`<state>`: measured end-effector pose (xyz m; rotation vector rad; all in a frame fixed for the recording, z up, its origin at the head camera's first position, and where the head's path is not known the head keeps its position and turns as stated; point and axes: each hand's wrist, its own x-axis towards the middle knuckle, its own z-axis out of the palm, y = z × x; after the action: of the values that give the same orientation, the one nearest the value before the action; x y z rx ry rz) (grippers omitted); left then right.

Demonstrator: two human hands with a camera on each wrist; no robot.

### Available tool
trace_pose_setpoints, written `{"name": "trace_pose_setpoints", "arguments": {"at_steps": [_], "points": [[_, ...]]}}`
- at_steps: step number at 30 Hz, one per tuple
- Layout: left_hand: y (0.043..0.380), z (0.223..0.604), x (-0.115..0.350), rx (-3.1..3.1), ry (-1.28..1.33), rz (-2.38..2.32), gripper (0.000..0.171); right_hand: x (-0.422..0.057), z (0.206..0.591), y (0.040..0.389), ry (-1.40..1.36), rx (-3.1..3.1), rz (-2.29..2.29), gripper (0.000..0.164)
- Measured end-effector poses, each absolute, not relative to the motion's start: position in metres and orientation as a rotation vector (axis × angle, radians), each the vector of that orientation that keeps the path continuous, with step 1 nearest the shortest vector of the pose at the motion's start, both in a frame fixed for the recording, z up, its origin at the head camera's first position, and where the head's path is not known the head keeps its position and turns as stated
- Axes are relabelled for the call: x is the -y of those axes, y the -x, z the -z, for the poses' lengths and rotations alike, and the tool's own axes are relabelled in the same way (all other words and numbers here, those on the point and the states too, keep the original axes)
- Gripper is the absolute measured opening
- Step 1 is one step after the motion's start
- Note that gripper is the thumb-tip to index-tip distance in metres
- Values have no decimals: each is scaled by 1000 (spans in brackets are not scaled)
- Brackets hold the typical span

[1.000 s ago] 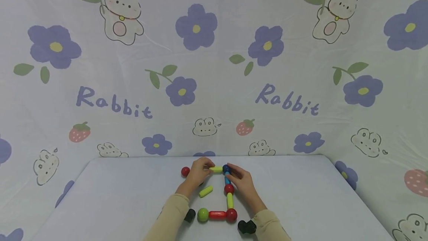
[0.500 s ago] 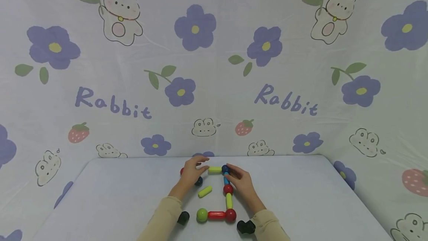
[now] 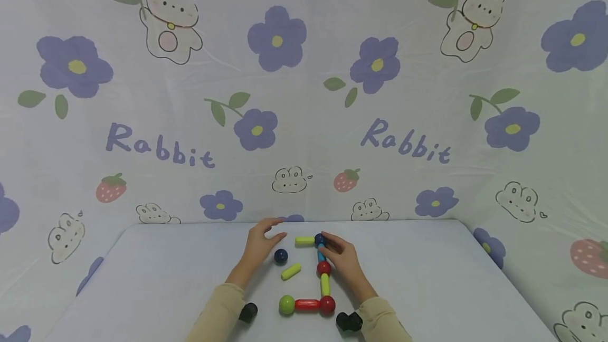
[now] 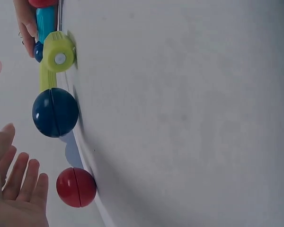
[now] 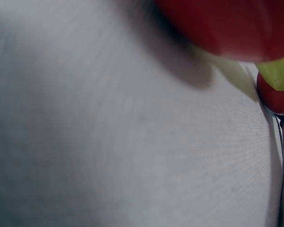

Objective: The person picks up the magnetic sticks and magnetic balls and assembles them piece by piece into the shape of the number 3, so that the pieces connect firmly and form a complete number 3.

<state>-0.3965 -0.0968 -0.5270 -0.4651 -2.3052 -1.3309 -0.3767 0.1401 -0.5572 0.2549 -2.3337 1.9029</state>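
Note:
My left hand (image 3: 259,240) is spread and holds nothing, above the table left of the pieces. In the left wrist view its fingers stand beside a loose red ball (image 4: 76,187); the head view hides that ball behind the hand. A loose dark blue ball (image 3: 281,256) lies by the left wrist, with a loose yellow-green rod (image 3: 291,272) in front of it. My right hand (image 3: 344,255) pinches the far corner of a joined chain, at a dark blue ball (image 3: 320,239) and the blue rod (image 3: 321,253) below it. Another yellow-green rod (image 3: 305,240) extends left from that ball.
The chain runs nearer through a red ball (image 3: 324,268), a yellow-green rod (image 3: 325,284) and a red corner ball (image 3: 327,305), then left along a red rod (image 3: 307,305) to a green ball (image 3: 287,305). Black wrist devices (image 3: 349,322) hang under both sleeves. A patterned cloth (image 3: 304,94) backs the table.
My left hand has let go of the far yellow-green rod and moved left, uncovering the loose dark blue ball and covering the red one. My right hand stays at the chain's far corner.

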Motion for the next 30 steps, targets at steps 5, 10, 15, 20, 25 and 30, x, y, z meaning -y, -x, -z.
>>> {"name": "trace_pose_setpoints", "arguments": {"at_steps": [5,10,15,20,25,30], "points": [[393,524,103,2341,409,1377,39,-140,557,377,-258,2342,-1901,46],[388,522,108,2377,355,1445,44,-140,557,378,-250,2340,-1904,45],[386,525,114,2364,341,1443,46,-140,557,377,-239,2345,-1893,45],[385,530,121,2360,294,1476,46,-139,556,377,-226,2348,-1884,44],[386,532,125,2380,251,1500,46,-139,556,377,-229,2355,-1871,44],[388,537,129,2379,233,1498,45,-139,555,376,-246,2349,-1875,44]]}}
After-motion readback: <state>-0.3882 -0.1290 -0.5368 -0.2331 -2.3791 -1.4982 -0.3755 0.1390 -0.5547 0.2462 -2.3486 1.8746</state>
